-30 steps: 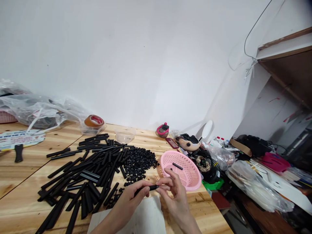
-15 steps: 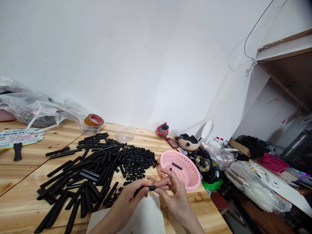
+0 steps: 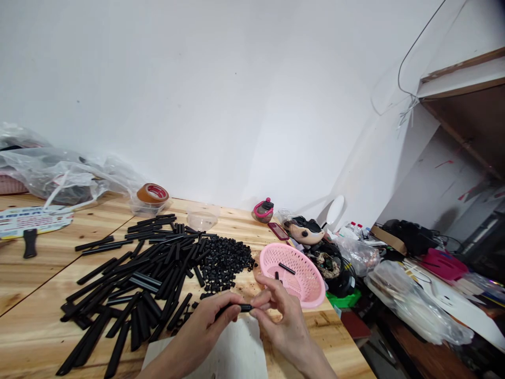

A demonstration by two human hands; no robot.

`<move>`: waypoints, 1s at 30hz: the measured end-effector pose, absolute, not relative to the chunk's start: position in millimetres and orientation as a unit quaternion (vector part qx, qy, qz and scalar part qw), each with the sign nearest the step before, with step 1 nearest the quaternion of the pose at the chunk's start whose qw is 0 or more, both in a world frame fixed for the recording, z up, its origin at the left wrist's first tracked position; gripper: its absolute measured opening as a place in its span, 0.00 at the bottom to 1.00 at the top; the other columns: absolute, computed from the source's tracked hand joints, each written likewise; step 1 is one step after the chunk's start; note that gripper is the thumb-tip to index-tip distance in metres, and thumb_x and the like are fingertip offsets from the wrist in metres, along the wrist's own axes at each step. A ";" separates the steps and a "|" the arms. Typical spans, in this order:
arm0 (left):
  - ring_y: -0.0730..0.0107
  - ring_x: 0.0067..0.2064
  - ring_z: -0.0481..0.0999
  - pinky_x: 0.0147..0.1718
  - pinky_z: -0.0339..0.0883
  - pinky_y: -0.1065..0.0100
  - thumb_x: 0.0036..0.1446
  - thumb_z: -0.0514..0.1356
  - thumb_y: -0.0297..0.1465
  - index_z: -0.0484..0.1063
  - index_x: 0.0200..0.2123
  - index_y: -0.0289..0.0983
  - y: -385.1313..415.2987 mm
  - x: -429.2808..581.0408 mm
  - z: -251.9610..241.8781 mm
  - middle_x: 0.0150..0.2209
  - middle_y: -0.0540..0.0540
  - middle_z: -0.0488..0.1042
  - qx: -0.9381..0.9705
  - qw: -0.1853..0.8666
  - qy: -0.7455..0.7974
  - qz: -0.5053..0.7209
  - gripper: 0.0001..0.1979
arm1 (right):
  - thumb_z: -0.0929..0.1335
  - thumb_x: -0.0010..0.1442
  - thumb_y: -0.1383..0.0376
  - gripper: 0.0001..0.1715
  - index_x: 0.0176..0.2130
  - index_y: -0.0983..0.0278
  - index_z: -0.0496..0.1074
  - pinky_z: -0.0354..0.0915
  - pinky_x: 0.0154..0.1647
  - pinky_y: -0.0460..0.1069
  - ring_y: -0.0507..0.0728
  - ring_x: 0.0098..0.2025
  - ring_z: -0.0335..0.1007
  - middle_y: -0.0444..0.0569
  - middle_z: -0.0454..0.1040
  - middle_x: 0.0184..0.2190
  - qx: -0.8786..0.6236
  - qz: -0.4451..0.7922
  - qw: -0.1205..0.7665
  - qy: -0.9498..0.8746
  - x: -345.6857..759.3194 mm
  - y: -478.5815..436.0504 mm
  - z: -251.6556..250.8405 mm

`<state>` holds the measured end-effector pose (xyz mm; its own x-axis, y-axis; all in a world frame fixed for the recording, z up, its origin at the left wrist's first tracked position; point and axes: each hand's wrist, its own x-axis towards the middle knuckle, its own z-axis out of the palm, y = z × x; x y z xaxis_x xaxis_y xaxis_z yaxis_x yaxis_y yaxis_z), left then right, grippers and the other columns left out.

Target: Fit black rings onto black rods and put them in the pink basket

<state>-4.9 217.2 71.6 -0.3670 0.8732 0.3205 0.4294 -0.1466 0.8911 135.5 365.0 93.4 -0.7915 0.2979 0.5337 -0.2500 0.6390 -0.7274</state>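
Note:
My left hand (image 3: 211, 318) is closed around a black tube (image 3: 245, 307) whose end sticks out past the thumb. The fingertips of my right hand (image 3: 282, 313) pinch at that protruding end; whether a small cap sits between them is hidden. Just left of my hands lies a heap of black tubes (image 3: 145, 284) on the wooden table (image 3: 35, 326). Behind my hands is a pile of small black caps or plugs (image 3: 226, 260). A pink plastic basket (image 3: 311, 292) stands beyond my right hand, with a couple of black tubes in it. Below my hands lies a whitish sheet (image 3: 236, 352).
Against the wall are a roll of brown tape (image 3: 152, 193) on a clear tub, another clear container (image 3: 202, 218) and a pink-handled bottle (image 3: 263, 210). A paper fan (image 3: 35, 221) lies far left. Bags and cables crowd the right, with a wrapped bundle (image 3: 418, 305) beyond the table edge.
My hands keep nearly the same pose at the tube, the right fingertips shifting slightly. The camera view has moved a little.

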 end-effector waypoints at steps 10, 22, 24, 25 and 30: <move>0.66 0.35 0.70 0.35 0.60 0.71 0.67 0.50 0.42 0.73 0.37 0.38 215.9 -1.6 75.5 0.31 0.49 0.72 0.529 0.198 0.631 0.531 0.17 | 0.69 0.56 0.75 0.31 0.57 0.57 0.67 0.73 0.43 0.51 0.56 0.38 0.77 0.46 0.77 0.34 -0.015 0.380 0.308 -0.872 139.8 363.7 96.5; 0.66 0.35 0.71 0.34 0.59 0.71 0.67 0.50 0.41 0.72 0.35 0.38 216.4 0.3 72.5 0.31 0.49 0.73 0.526 0.179 0.647 0.523 0.17 | 0.71 0.56 0.73 0.32 0.58 0.56 0.67 0.75 0.40 0.50 0.56 0.37 0.78 0.46 0.79 0.33 -0.030 0.438 0.319 -0.840 134.0 365.4 89.4; 0.66 0.35 0.70 0.34 0.58 0.71 0.67 0.50 0.41 0.73 0.35 0.38 216.4 0.1 71.4 0.31 0.48 0.74 0.524 0.175 0.647 0.526 0.16 | 0.71 0.56 0.72 0.31 0.57 0.55 0.68 0.75 0.40 0.50 0.56 0.37 0.78 0.46 0.79 0.33 -0.037 0.454 0.336 -0.825 131.6 365.5 82.8; 0.65 0.35 0.70 0.34 0.58 0.71 0.67 0.51 0.41 0.73 0.35 0.38 216.4 0.2 70.9 0.31 0.48 0.74 0.521 0.175 0.646 0.530 0.16 | 0.71 0.56 0.72 0.30 0.56 0.55 0.69 0.75 0.39 0.50 0.56 0.37 0.78 0.46 0.79 0.33 -0.042 0.462 0.347 -0.815 130.3 365.5 79.5; 0.72 0.27 0.62 0.25 0.53 0.73 0.64 0.52 0.46 0.71 0.32 0.37 220.3 -1.3 66.0 0.25 0.52 0.66 0.478 0.224 0.626 0.574 0.20 | 0.72 0.57 0.69 0.26 0.54 0.55 0.71 0.75 0.38 0.48 0.56 0.37 0.78 0.47 0.79 0.34 -0.050 0.509 0.370 -0.776 125.2 364.8 71.5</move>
<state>-1.3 220.3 66.0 -0.4424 0.8560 0.2676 0.3417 -0.1150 0.9327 125.2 364.8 71.5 -0.7209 0.4542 0.5235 -0.2994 0.4772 -0.8262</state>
